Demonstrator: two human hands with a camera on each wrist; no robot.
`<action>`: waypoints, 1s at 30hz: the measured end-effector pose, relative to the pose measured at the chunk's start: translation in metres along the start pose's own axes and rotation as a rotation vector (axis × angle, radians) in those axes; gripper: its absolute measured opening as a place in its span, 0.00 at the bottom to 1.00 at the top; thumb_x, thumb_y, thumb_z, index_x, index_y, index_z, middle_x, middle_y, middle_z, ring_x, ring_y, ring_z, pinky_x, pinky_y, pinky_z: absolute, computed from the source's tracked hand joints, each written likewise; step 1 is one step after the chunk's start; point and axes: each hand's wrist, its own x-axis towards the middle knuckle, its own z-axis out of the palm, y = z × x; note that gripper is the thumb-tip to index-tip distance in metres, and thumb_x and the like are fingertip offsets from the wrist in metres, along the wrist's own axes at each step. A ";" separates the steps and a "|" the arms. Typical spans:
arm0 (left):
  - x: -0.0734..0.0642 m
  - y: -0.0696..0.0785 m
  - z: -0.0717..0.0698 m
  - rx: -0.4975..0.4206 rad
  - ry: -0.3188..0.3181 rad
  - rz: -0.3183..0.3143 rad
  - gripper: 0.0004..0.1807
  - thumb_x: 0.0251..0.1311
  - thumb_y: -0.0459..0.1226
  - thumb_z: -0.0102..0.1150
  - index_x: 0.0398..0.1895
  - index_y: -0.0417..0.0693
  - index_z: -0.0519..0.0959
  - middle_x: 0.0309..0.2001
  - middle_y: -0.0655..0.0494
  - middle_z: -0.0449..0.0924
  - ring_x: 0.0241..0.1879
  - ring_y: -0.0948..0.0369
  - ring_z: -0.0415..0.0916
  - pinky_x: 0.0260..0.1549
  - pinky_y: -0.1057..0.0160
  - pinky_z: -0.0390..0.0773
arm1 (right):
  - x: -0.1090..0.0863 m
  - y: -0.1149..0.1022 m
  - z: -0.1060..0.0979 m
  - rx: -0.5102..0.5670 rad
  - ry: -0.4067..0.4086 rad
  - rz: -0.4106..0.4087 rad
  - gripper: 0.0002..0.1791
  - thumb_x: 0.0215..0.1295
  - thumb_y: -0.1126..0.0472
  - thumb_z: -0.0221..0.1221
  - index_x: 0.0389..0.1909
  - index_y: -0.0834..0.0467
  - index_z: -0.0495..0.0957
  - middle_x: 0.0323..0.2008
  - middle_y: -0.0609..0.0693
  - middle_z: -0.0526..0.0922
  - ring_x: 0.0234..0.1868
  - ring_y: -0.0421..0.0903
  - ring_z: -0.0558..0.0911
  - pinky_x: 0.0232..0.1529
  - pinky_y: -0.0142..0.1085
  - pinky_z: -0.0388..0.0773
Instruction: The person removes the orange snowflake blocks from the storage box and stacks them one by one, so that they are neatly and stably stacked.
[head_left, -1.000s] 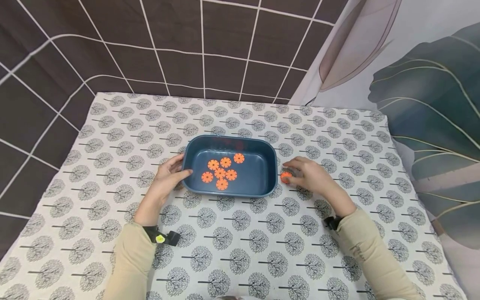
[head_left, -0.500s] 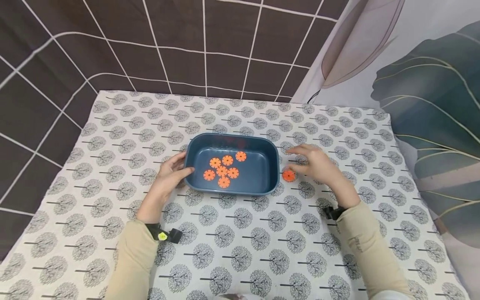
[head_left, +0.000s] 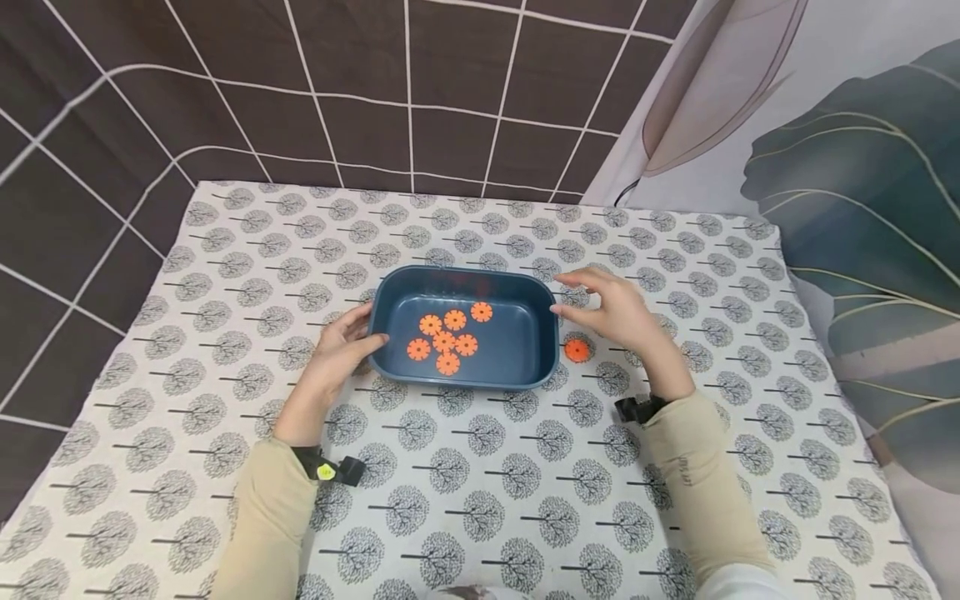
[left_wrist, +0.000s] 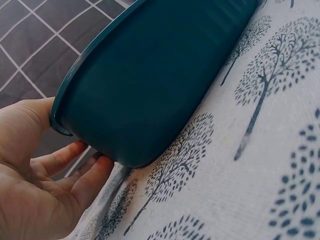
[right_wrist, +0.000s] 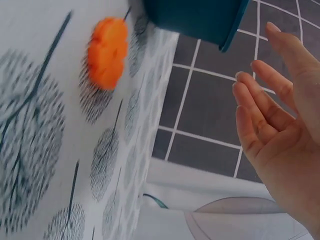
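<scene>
Nearest the person, two beige sleeves (head_left: 258,533) end at black straps (head_left: 349,472) on the wrists, behind the fingers of both hands. Just ahead of the right wrist, and on the near side of the right fingers, a small, thick, bright orange scalloped piece (head_left: 577,350) lies on the tabletop (head_left: 480,462), which is spread with a white cloth printed with dark trees. The left hand (head_left: 337,354) grips the left end of a glossy dark blue rectangular plastic tub (head_left: 465,386), thumb over the rim and fingers against the outside of the wall. The right hand (head_left: 611,308) is raised by the tub's other end, its fingers loosely bent and well apart from the thumb; the right wrist view shows a gap between them and the tub. Inside the tub, between the left and right fingers, seven flat orange notched discs (head_left: 444,342) lie on the floor, most gathered toward the left fingers and one farther off toward the back wall. Beyond the fingers of both hands, past the tabletop's far edge, hangs a dark brown covering with a white grid (head_left: 360,137); to the right of the right fingers is a pale backdrop with large grey-green leaf shapes (head_left: 870,208)
</scene>
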 end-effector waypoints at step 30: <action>0.002 -0.002 0.000 0.010 -0.008 -0.013 0.38 0.57 0.31 0.56 0.71 0.50 0.54 0.67 0.46 0.61 0.62 0.52 0.62 0.36 0.72 0.76 | 0.049 -0.045 0.051 0.084 -0.184 -0.108 0.24 0.55 0.59 0.66 0.54 0.59 0.76 0.47 0.55 0.80 0.47 0.51 0.77 0.47 0.46 0.76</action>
